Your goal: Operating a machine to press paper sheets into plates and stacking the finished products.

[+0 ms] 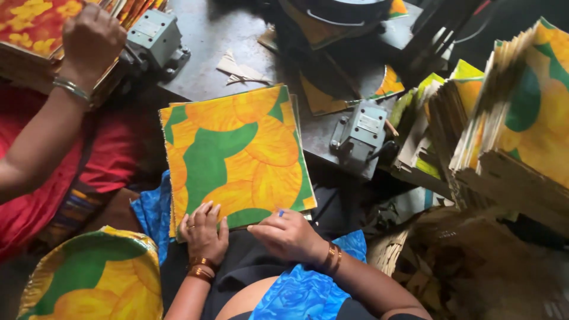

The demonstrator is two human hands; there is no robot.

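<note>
A thin stack of square paper sheets, printed yellow and orange with green shapes, lies half on my lap and half on the grey machine table. My left hand rests flat on the stack's near left corner, fingers spread. At the near edge, my right hand presses down with fingers curled on the sheets. Both wrists wear bangles.
Another person's hand at top left rests on a red-yellow sheet stack. Two grey metal switch boxes sit on the table. Tall sheet piles stand right, formed plates at bottom left, and a woven basket of scraps at bottom right.
</note>
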